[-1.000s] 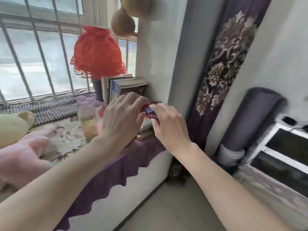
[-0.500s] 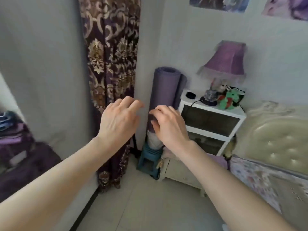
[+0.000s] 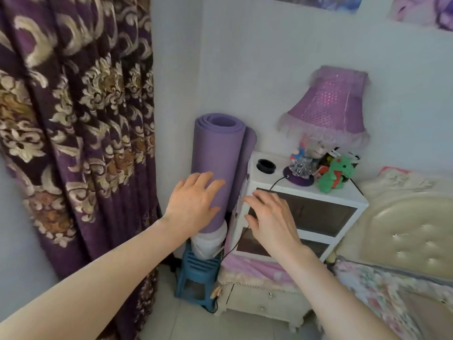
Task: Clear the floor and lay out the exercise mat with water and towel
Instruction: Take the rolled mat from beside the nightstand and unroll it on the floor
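The rolled purple exercise mat [image 3: 218, 168] stands on end in the corner, its long axis near vertical, wedged between the patterned curtain [image 3: 73, 133] and the white bedside cabinet [image 3: 304, 192]; its lower end, wrapped in something pale, rests on a small blue stool [image 3: 196, 273]. The mat lies straight ahead of both hands; the left hand [image 3: 193, 204] is the nearer, fingers spread and empty, overlapping the roll's lower half, though contact cannot be confirmed; the right hand [image 3: 272, 222] is also spread and empty, off to the roll's right, in front of the cabinet. By the look of it, the coming grasp needs the 2 hands to close from either side of the upright roll; the right hand has the farther sideways travel.
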